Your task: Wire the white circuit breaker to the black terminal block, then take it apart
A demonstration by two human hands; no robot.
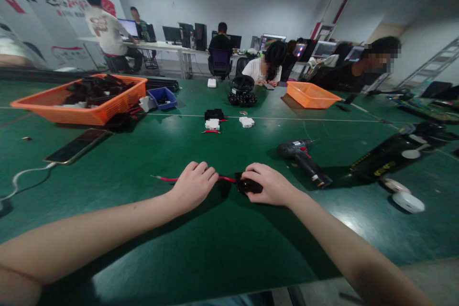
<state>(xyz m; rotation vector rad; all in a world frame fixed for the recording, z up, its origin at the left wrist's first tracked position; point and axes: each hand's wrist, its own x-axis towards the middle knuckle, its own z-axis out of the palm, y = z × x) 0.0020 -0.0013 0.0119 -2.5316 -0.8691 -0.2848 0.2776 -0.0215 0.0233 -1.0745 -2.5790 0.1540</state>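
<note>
A red wire (226, 179) runs through the closed fingers of my left hand (195, 184). Its bare metal end points out to the left, and its other end meets a small black box-shaped part (251, 185). Around that black part the fingers of my right hand (270, 184) are closed, hiding much of it. Whether the wire is fixed into the part I cannot tell. Right of my right hand lies a cordless drill (304, 160) on its side. Ahead of both hands are white modules (213, 124) and a short red wire piece (211, 132).
An orange basket (71, 115) of black parts and a blue bin (163, 99) stand at the left, near a phone (79, 146) on a cable. Another orange basket (311, 94) is at the far right. A black bottle-like object (383, 155) lies rightward. People sit beyond the green table (179, 258).
</note>
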